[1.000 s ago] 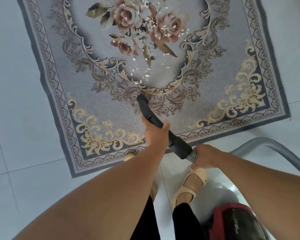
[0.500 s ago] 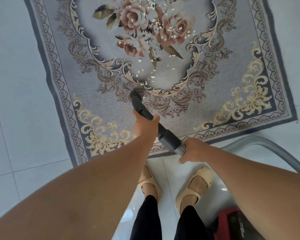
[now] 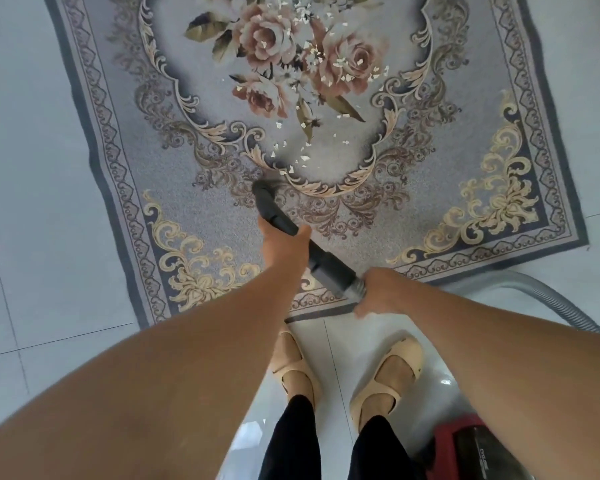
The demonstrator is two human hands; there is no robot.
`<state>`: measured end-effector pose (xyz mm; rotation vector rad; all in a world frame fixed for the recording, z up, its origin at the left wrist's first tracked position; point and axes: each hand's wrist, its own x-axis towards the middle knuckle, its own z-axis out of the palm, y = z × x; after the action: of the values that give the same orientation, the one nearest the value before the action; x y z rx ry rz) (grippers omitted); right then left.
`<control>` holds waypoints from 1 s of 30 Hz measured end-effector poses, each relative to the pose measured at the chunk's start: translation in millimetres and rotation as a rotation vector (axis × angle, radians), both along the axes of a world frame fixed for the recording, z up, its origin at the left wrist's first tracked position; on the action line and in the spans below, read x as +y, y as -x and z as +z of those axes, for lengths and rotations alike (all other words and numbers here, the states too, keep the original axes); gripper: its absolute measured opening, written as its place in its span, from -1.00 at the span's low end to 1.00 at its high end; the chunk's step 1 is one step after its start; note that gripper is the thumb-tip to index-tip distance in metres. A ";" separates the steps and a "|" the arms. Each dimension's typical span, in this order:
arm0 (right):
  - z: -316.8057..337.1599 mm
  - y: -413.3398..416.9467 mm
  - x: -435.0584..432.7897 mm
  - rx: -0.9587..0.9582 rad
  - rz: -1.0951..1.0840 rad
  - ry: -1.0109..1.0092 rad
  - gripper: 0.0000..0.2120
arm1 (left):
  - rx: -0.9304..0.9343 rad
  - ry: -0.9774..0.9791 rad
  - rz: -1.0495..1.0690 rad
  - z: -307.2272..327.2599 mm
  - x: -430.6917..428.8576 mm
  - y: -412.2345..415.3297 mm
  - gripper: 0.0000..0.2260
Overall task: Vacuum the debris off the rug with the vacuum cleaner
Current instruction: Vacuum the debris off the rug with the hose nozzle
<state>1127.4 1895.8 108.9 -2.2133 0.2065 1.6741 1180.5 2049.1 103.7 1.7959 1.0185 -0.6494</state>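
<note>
Item: grey floral woven rug [image 3: 174,109], lying on the pale tiled floor [image 3: 32,174].

Item: small white scraps of debris [image 3: 303,157], lying scattered over the rose centre and trailing toward the near border.

Item: black plastic vacuum nozzle tube [image 3: 329,268], tip pointing down at the rug just short of the nearest scraps.

I am wrapping my left hand [image 3: 284,249] fingers round its middle. My right hand [image 3: 385,289] is gripping the grey ribbed hose [image 3: 541,289] at the joint.

Item: red canister vacuum body [image 3: 465,445], sitting on the floor beside my right leg.
</note>
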 end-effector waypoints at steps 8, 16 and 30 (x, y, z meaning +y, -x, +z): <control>-5.3 -21.6 36.5 -0.049 -0.045 -0.075 -0.80 | -0.036 -0.081 -0.027 -6.0 33.9 -29.2 -0.36; 9.7 12.9 -20.6 0.030 0.059 0.045 -0.69 | 0.058 0.068 -0.122 8.2 -22.0 3.6 -0.28; -18.7 -84.5 26.9 -0.066 -0.093 -0.095 -0.70 | -0.064 -0.075 -0.082 -10.9 26.6 -97.3 -0.34</control>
<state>1211.9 1922.7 90.2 -2.1511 0.2052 1.5284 1277.8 2075.7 92.7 1.9198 0.9411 -0.6061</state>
